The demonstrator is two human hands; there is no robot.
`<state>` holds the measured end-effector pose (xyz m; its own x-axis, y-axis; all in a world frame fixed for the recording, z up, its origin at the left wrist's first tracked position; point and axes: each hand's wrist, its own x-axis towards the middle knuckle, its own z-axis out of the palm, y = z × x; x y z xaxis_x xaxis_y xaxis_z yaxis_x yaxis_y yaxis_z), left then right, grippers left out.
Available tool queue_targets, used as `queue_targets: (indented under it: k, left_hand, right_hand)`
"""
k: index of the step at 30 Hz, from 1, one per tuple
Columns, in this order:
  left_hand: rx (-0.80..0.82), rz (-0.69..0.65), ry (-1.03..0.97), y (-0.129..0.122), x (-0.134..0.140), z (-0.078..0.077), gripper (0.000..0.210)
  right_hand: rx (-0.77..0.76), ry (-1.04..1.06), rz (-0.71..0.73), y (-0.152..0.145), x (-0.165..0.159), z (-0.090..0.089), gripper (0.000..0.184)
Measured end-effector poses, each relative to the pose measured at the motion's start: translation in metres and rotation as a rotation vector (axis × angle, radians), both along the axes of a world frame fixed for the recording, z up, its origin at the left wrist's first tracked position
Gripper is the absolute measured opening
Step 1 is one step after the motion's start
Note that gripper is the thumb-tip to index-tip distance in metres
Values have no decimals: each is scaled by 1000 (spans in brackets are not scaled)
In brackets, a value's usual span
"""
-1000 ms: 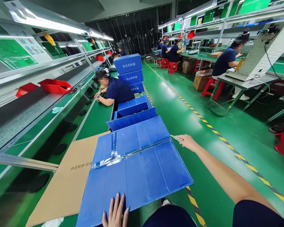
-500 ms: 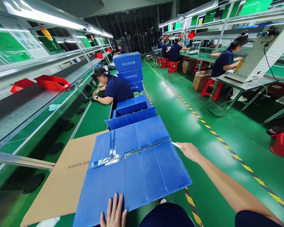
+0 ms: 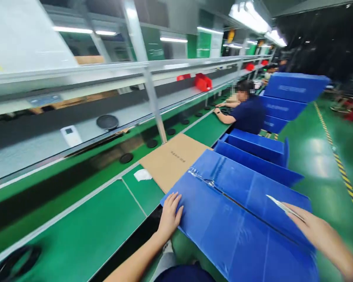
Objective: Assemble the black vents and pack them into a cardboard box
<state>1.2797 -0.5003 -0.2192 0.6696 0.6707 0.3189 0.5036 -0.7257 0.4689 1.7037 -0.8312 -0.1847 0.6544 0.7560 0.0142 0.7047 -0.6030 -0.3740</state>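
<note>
Blue box (image 3: 241, 219) now nearer, view swung left.

Under my left hand (image 3: 169, 213) the blue box (image 3: 232, 219) is ribbed corrugated plastic, glossy where clear tape (image 3: 206, 182) runs. The board (image 3: 172, 158) is matt brown cardboard. My right hand (image 3: 314, 231) holds a shiny metal blade (image 3: 282, 206).

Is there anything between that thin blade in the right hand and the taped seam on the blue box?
Nothing visible. The right hand holds the thin blade just above the blue box, close to its taped seam. The left hand rests at the box's near corner, off the seam.
</note>
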Motion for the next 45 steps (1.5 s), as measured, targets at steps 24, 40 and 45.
queue_targets:
  k: [24,40,45]
  left_hand:
    - [-748,89,-72,85,48,3,36]
    - [-752,49,-149,83,42,-6,40]
    - [-748,70,-263,83,43,-8,35]
  right_hand:
    - [-763,-40,1280,515,-104,34,29]
    - [-911,-326,1371,536,-71,51,22]
    - [-655,-342,879,511,-66,76,21]
